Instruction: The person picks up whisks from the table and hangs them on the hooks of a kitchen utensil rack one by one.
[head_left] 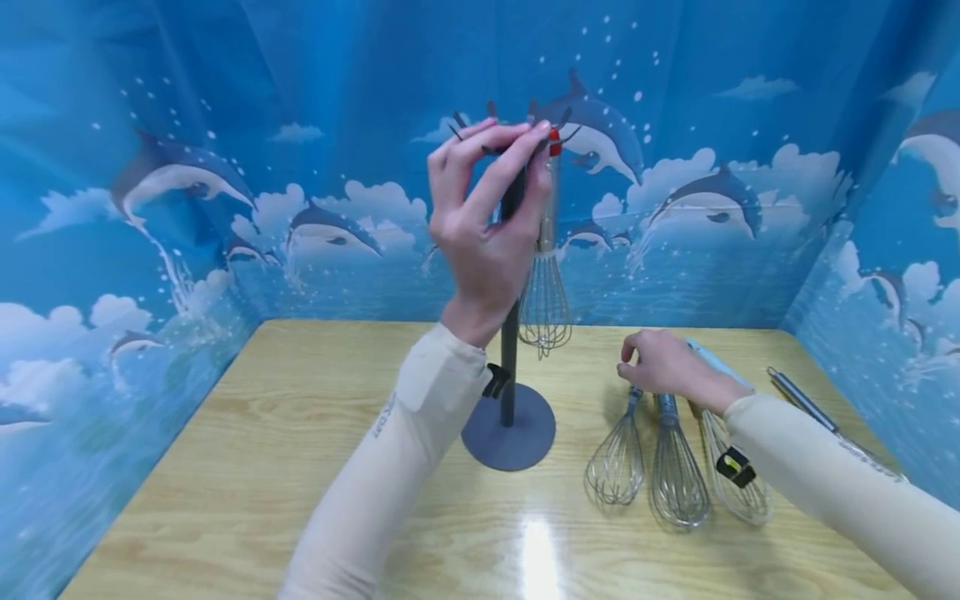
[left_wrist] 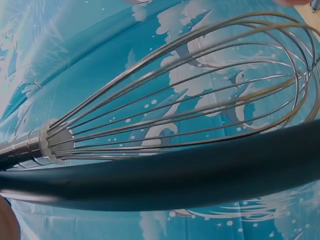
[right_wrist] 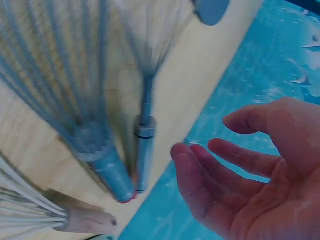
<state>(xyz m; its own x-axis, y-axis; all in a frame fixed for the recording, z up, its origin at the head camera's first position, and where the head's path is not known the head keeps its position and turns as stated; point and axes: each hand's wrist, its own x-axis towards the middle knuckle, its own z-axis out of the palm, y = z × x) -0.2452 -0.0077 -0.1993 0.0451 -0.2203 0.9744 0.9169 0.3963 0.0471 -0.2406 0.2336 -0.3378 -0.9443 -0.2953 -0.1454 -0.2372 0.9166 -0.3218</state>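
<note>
The left hand [head_left: 487,225] is raised at the top of a dark stand [head_left: 510,367], its thumb and fingertips [head_left: 542,132] pinched around the hooks at the head of the post. Just beyond those fingertips, on their far right side, a steel whisk [head_left: 545,283] hangs from the stand by its red-tipped handle, wire head down and clear of the table [head_left: 262,433]. In the left wrist view that hanging whisk [left_wrist: 190,95] fills the frame, its wires lying just beside the dark post [left_wrist: 175,180]; whether they touch it is hard to tell from so close. The stand's round base sits on the wood below the left wrist. The right hand [head_left: 663,364] is low over the table with its fingers loosely curled and holding nothing; the right wrist view shows the palm [right_wrist: 265,175] bare and the fingers relaxed. Directly under and in front of those fingers three whisks lie side by side, handles toward the hand: a small whisk [head_left: 618,462] nearest the stand, a middle whisk [head_left: 677,483] beside it, and a third whisk [head_left: 731,475] partly covered by the right sleeve. The hand seems to hover just above their handles, though contact cannot be made out. A further steel handle [head_left: 798,398] lies beyond the right forearm.
</note>
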